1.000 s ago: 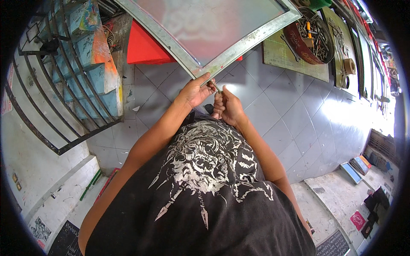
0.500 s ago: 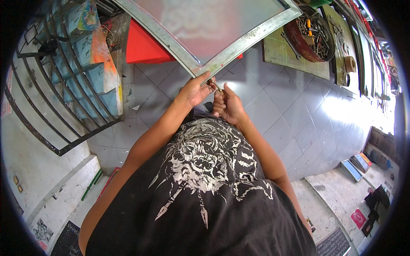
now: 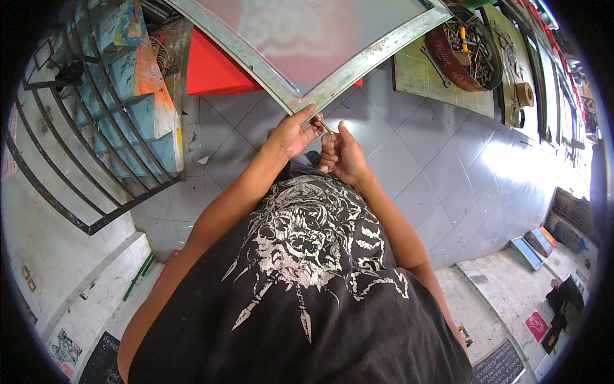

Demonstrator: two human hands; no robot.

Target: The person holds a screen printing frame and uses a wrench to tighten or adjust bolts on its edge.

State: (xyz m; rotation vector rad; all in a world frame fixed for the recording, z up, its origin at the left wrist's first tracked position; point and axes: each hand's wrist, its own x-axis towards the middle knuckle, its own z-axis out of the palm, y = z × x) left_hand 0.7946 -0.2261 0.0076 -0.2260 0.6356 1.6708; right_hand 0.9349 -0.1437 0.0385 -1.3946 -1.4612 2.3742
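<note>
A large metal-edged frame [image 3: 358,72] with a stretched, translucent pinkish sheet [image 3: 307,38] points one corner toward me. My left hand [image 3: 294,136] pinches beneath that corner, thumb laid along its edge and fingers curled under it. Just right of it, my right hand [image 3: 342,155] is closed, thumb up, around a slim metal tool [image 3: 327,126]. The tool's far end reaches the left fingertips under the corner. Its exact kind is too small to make out, and what it meets there is hidden by the fingers.
Red material [image 3: 217,67] shows beneath the frame's left side. At the right, a round red tin [image 3: 448,61] of bolts and tools stands on a greenish board [image 3: 409,83], beside a wrench [image 3: 435,66]. A black metal grille [image 3: 96,221] stands left, before blue painted boxes [image 3: 157,144].
Both hands keep their hold at the corner. The right thumb and the slim tool have shifted very slightly; the frame stays nearly where it was.
</note>
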